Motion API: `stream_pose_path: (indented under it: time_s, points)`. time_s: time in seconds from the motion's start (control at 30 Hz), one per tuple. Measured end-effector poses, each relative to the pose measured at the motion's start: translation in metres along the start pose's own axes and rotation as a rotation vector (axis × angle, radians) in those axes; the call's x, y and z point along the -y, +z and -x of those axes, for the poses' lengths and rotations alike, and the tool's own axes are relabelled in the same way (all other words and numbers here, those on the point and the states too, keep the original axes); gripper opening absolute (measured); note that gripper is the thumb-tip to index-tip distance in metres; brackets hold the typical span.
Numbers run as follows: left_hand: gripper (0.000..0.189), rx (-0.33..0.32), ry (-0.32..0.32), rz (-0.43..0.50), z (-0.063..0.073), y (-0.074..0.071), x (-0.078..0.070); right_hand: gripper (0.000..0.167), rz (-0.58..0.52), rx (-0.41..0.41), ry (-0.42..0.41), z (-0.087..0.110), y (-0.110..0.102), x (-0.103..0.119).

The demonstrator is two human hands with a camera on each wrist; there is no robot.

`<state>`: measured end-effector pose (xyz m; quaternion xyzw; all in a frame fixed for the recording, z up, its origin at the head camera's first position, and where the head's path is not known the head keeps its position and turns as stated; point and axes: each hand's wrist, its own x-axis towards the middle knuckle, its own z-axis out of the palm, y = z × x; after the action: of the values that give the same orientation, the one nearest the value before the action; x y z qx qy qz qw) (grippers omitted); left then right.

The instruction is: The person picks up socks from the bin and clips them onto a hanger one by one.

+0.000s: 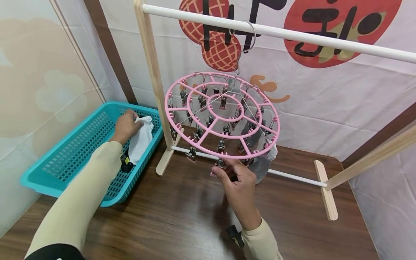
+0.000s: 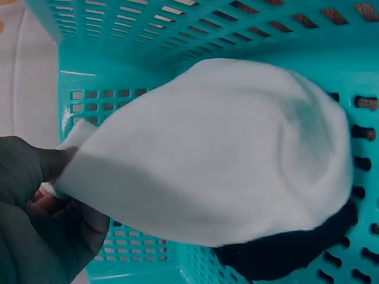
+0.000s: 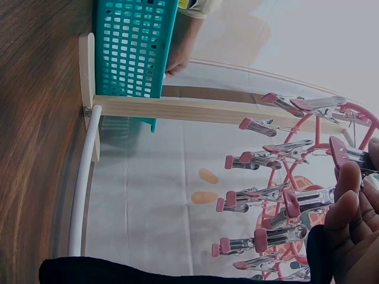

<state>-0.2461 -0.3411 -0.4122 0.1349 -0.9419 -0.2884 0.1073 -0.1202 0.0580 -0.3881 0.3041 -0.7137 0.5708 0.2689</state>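
My left hand [image 1: 125, 126] pinches one end of a white sock [image 1: 142, 139] inside the turquoise basket [image 1: 69, 164]. In the left wrist view the sock [image 2: 213, 154] spreads out from between thumb and fingers, with a dark cloth [image 2: 284, 254] under it. My right hand [image 1: 238, 182] is raised to the front rim of a pink round clip hanger [image 1: 204, 139], thumb and fingers pinching a metal clip [image 1: 220, 163]. Seen from the right wrist, that clip [image 3: 349, 155] has a pink tip. Several other clips dangle from the hanger's rings.
The hanger hooks over a white rail [image 1: 292, 35] on a wooden stand [image 1: 154, 72]. Behind my right hand hangs a grey-and-white cloth [image 1: 261, 169]. A lower white bar [image 1: 292, 176] joins the stand's feet above the brown wooden surface [image 1: 169, 220]. Printed fabric walls surround it.
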Motion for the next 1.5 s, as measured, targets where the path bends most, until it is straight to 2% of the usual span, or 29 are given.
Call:
stream_pose_path:
  time_s: [0.13,0.33,0.57,0.83,0.93,1.07,1.27,1.5]
  points:
    - [0.026,-0.024,0.012,-0.045,0.0,0.0,0.002,0.02,-0.012,-0.002,-0.006,0.0,0.0,0.0]
    - [0.021,-0.132,0.015,-0.101,0.003,-0.001,0.005,0.021,-0.015,0.0,-0.012,0.001,0.0,-0.002]
    - [0.027,-0.209,-0.048,-0.04,0.009,-0.004,0.002,0.022,0.003,0.01,0.004,0.002,0.0,-0.001]
    - [0.025,-0.308,-0.017,0.023,0.012,-0.008,-0.002,0.023,-0.009,0.02,0.02,0.003,0.0,0.0]
    - [0.03,-0.298,-0.015,0.05,0.01,-0.011,-0.007,0.023,-0.016,0.028,0.024,0.003,-0.001,0.0]
    - [0.033,-0.236,-0.053,0.118,0.009,-0.015,-0.014,0.027,-0.078,0.056,0.036,0.004,0.0,0.0]
    - [0.025,-0.212,-0.109,0.242,0.013,-0.025,-0.027,0.025,-0.195,0.057,0.129,0.005,0.0,0.003]
    - [0.048,-0.194,-0.17,0.397,0.019,-0.037,-0.042,0.023,-0.234,0.065,0.225,0.0,-0.002,0.01]
